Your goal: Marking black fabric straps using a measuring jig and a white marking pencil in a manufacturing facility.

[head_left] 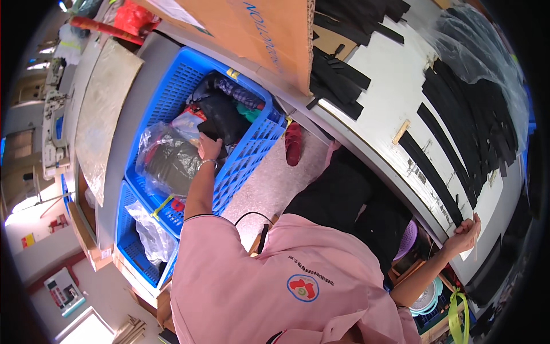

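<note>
My left hand point(210, 148) reaches into a large blue plastic basket point(167, 74), its fingers closed at a small black fabric piece point(208, 128). Beneath and around it lie a clear plastic bag point(172, 163) with grey-green contents, a dark bundle point(224, 112) and patterned cloth point(234, 89). My right hand point(467, 235) is at the near edge of the white table point(389, 74), fingers pinched at the end of a long black fabric strip point(429, 183). Further black strips point(475, 120) lie side by side past it.
A big cardboard box point(252, 40) stands beyond the basket. A second blue basket point(134, 246) holds clear plastic. On the floor is a red shoe point(293, 143). Clear plastic sheeting point(475, 46) covers the table's far right. A teal basin point(428, 298) sits below my right arm.
</note>
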A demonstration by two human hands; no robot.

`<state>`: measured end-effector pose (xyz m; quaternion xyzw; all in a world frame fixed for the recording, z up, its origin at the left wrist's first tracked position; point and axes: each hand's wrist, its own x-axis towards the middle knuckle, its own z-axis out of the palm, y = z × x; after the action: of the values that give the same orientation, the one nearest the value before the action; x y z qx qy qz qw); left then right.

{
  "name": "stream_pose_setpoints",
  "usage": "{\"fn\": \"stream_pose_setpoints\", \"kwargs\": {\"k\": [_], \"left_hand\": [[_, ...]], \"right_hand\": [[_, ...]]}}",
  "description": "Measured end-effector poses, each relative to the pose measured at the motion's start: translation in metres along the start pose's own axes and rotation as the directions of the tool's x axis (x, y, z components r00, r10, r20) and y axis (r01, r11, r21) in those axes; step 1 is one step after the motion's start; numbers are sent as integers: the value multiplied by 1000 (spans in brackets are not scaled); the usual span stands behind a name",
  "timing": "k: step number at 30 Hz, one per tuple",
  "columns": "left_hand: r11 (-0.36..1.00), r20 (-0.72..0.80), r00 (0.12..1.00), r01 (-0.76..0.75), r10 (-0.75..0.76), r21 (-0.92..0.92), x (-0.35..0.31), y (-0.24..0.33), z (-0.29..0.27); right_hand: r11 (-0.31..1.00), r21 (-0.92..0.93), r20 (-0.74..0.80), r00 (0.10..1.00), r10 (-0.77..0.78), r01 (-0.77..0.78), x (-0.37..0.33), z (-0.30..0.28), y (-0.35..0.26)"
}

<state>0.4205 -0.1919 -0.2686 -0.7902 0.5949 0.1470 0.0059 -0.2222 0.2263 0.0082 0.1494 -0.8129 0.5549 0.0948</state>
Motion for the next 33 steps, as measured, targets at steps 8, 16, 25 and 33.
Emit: {"fn": "stream_pose_setpoints", "kwargs": {"k": [8,16,25,33], "left_hand": [[997,-133,989,68,-62,44,33,-11,26],[988,-54,987,152,-152,8,39,1,26],[984,-108,980,170,-165,44,30,5,31],[986,-72,996,44,-56,-158,26,-21,3]], "right_hand": [[999,-33,-1,1000,16,-16,7,3,13],[854,-412,275,937,-216,318,-36,19,-31],[577,-491,567,742,-358,653,-3,57,-37],[495,-440,560,660,-501,749,1,146,-108]]}}
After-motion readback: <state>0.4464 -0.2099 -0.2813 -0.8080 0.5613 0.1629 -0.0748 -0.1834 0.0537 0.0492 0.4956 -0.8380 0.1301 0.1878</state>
